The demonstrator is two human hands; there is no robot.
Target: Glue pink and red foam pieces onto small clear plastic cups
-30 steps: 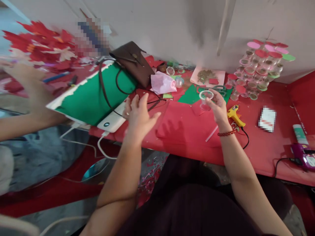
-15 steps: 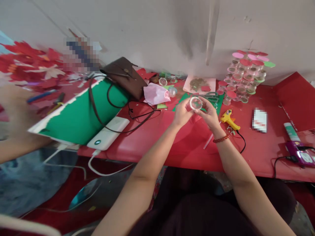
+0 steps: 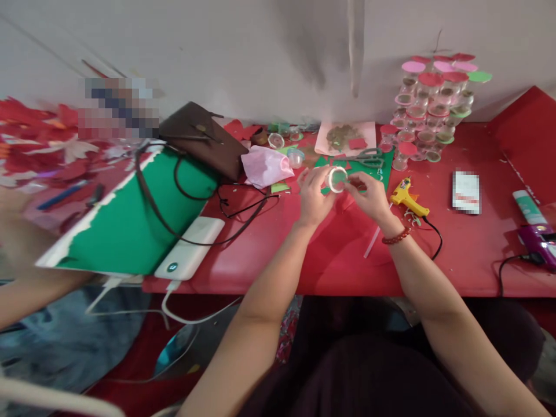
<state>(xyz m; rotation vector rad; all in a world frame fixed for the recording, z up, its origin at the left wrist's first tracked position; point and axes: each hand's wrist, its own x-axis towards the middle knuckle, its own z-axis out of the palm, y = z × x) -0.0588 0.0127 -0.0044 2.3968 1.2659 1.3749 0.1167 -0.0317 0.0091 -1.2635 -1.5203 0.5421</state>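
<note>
My left hand [image 3: 315,194] is closed around a small clear plastic cup [image 3: 337,180], its round rim turned up toward me. At the cup's right edge my right hand [image 3: 371,196] has its thumb and fingers pinched together. Whatever they grip is too small to make out. Beneath the hands lie red paper [image 3: 324,249] and a green sheet [image 3: 384,168] with grey-green scissors [image 3: 369,158] on it. A yellow glue gun [image 3: 409,198] rests just right of my right hand.
Clear cups with coloured discs [image 3: 430,116] stand stacked at the back right. A phone [image 3: 466,192] lies farther right. On the left are a brown bag [image 3: 204,139], a green board [image 3: 130,214], a white power bank [image 3: 191,248] and another person's arm [image 3: 39,301].
My right hand has moved from holding the cup's side to a pinch at its right edge. The cup has shifted slightly left in my left hand. The camera view has tilted somewhat.
</note>
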